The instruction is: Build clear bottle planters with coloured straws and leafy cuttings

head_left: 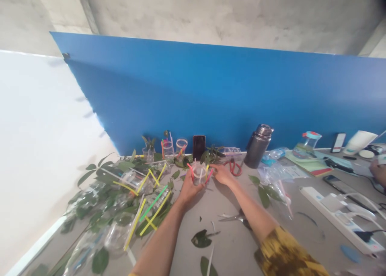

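A clear plastic cup (pixel 199 170) with pink and yellow straws round its rim stands in the middle of the grey table. My left hand (pixel 189 189) is wrapped round the cup's left and lower side. At its right, my right hand (pixel 221 174) has its fingers at a pink straw (pixel 209 176); whether they grip it is too small to tell. Green leaves (pixel 205 157) show just behind the cup. Scissors (pixel 232 217) lie partly under my right forearm. Nearer to me is a cut dark leaf (pixel 201 239), beside a white strip (pixel 212 244).
Leaves (pixel 102 199), plastic bottles and yellow and green straws (pixel 153 203) crowd the left. A phone (pixel 199 146), red-handled scissors (pixel 233 168) and a dark flask (pixel 258 145) stand or lie behind. At right are a power strip (pixel 340 221) and another person's hand (pixel 378 170).
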A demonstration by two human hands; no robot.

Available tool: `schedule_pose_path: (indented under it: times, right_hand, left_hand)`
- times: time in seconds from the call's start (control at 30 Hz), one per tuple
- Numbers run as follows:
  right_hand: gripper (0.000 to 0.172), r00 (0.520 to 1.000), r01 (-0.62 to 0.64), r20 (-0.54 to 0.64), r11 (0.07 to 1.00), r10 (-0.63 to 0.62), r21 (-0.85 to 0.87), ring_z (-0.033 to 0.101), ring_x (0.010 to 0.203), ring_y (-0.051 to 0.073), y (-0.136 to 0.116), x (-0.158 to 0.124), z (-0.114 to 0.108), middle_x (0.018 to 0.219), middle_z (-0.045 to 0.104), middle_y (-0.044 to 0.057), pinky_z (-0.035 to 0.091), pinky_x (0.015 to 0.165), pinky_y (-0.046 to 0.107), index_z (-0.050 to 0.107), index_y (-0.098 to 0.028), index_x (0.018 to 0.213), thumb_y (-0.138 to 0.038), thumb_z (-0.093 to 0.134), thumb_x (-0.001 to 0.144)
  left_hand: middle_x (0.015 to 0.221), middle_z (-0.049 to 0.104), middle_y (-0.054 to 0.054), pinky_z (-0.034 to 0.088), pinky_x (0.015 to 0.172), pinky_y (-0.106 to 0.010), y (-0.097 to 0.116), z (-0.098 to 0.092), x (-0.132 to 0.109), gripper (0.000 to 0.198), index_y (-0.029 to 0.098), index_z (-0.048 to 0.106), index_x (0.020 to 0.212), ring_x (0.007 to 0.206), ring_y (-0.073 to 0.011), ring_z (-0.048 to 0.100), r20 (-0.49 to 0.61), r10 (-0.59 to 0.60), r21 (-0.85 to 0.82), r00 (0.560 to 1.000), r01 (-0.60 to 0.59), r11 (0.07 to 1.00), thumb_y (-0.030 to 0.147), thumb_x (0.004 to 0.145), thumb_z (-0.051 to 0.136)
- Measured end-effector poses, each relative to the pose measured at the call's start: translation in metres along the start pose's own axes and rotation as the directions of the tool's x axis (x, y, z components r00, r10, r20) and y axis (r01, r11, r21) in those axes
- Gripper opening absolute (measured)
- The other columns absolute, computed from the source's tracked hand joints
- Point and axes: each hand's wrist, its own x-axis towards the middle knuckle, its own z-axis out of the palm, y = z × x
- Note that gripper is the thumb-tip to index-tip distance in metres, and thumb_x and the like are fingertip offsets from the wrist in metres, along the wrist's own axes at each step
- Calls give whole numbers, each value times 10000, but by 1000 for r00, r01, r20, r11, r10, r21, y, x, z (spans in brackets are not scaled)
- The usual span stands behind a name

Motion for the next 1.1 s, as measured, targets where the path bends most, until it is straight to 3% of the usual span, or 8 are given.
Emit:
schedule_pose_path:
  times: [0.13,0.43,0.6,0.73,0.9,1.0,1.1]
  right_hand:
    - [503,999,42,-13,998,-43,-56,658,1229,277,-3,9,9,1403,667,147,484,1006,341,696,-232,1369,-134,587,888]
    - [356,973,232,16,972,-231,-26,682,1138,265,-1,10,17,1228,763,99,491,1005,337,788,-229,1149,-143,570,882]
    - [307,944,329,6,939,-331,105,703,1010,257,-1,7,19,1064,800,77,515,932,334,815,-225,1022,-150,572,850]
    - [251,933,337,29,902,-358,271,691,853,231,-6,6,19,872,792,39,524,818,307,821,-193,900,-189,580,827]
    - [262,961,270,-44,888,-273,372,662,744,193,-12,4,8,787,762,23,507,718,272,814,-145,932,-298,616,856]
    - [269,992,125,-24,977,-122,175,689,742,189,-12,3,-3,803,774,36,509,701,259,809,-161,1000,-287,590,908]
    - [308,993,-67,-101,997,62,-49,734,890,224,-8,3,-11,949,797,101,512,765,282,795,-169,1053,-222,507,956]
  left_hand:
    - [1415,653,-114,435,1161,-508,11,-1,-2,692,235,563,1384,1314,-325,608,10,-13,13,1000,13,1000,242,722,764]
    - [1425,651,-112,443,1161,-463,18,0,-5,678,213,537,1411,1329,-300,603,10,-39,66,999,39,997,349,783,753]
    - [1422,652,-108,445,1154,-466,19,-1,-4,644,219,555,1393,1332,-303,596,15,-37,157,999,34,987,361,795,746]
    - [1372,679,-102,468,1115,-455,21,-1,-4,593,215,593,1337,1278,-300,622,23,-57,150,998,53,987,334,777,750]
    - [1285,716,-88,495,1063,-450,27,-1,-3,509,245,632,1264,1189,-311,662,48,-18,70,999,14,997,328,777,755]
    - [1272,717,-90,487,1071,-461,27,-2,-3,503,246,638,1245,1194,-322,661,55,-5,33,998,4,999,295,760,763]
    - [1290,704,-106,471,1092,-486,25,-2,-4,564,231,620,1277,1227,-337,643,20,-38,61,999,37,997,276,736,774]
